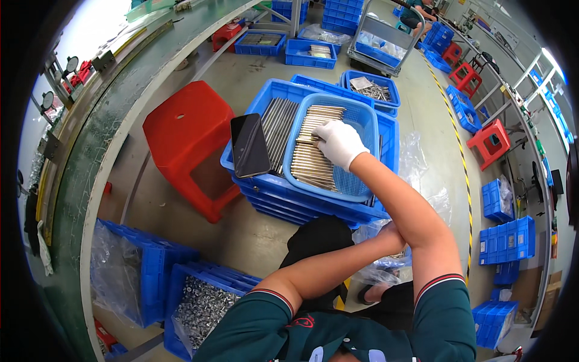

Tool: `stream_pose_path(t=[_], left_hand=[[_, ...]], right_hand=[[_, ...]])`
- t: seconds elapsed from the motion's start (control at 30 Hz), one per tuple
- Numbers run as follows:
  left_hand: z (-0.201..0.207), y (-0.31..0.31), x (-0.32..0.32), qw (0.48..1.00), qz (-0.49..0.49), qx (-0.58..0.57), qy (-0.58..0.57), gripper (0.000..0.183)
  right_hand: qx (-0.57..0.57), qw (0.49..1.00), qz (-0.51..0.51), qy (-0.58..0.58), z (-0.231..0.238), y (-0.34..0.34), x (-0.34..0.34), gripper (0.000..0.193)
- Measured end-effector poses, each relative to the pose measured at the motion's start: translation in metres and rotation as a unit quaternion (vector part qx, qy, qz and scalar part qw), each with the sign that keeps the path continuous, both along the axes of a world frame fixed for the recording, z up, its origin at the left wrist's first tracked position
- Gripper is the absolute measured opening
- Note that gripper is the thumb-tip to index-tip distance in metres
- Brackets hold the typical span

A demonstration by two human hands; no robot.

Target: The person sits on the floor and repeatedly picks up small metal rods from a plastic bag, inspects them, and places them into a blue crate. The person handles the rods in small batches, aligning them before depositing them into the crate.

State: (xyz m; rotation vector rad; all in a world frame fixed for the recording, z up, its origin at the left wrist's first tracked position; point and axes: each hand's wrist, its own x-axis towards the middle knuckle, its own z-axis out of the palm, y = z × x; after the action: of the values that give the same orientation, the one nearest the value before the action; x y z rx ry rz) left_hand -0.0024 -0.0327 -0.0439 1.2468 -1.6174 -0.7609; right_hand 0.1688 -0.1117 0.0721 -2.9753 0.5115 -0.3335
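Observation:
My right hand (pixel 339 143), in a white glove, reaches into a light-blue plastic basket (pixel 365 120). Its fingers are curled down and pinched on a thin metal rod among a row of shiny rods (pixel 313 166). My left forearm (pixel 338 265) crosses beneath the right arm, and the left hand's fingers are hidden behind it. The basket rests on stacked blue crates (pixel 283 208). Darker grey rods (pixel 281 130) lie beside the basket in the top crate, and a black smartphone (pixel 249 146) lies across their left side.
A red stool (pixel 187 133) stands left of the stack. Blue crates, one with small metal parts (pixel 205 308), sit at the lower left beside a green workbench (pixel 75 241). Farther off are a trolley (pixel 386 39), a crate of loose rods (pixel 374 90) and a seated person (pixel 416 15).

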Motion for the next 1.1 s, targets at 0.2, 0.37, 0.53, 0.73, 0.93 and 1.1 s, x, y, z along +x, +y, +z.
stream_pose_path(t=[0.2,0.37,0.53,0.73,0.93,1.1], left_hand=[[0.023,0.004,0.01,0.998,-0.029,0.05,0.021,0.038],[0.011,0.003,0.01,0.999,-0.036,0.026,-0.008,0.041],[0.014,0.004,0.01,0.998,-0.046,0.034,-0.029,0.04],[0.003,0.001,0.004,0.999,-0.036,0.005,0.02,0.04],[0.003,0.001,0.004,1.0,-0.018,-0.002,0.006,0.037],[0.011,-0.001,0.002,0.999,-0.026,0.039,-0.026,0.029]], right_hand=[[0.011,0.999,-0.029,0.012,-0.003,-0.008,0.002,0.017],[0.006,0.999,-0.027,0.016,-0.002,-0.003,0.008,0.016],[-0.004,1.0,-0.027,0.005,-0.006,-0.005,0.004,0.017],[0.028,0.999,0.001,-0.036,-0.016,-0.011,0.003,0.022],[0.02,1.0,-0.006,-0.013,-0.004,-0.007,0.0,0.02],[0.023,0.986,0.029,-0.165,0.016,-0.026,-0.028,0.015]])
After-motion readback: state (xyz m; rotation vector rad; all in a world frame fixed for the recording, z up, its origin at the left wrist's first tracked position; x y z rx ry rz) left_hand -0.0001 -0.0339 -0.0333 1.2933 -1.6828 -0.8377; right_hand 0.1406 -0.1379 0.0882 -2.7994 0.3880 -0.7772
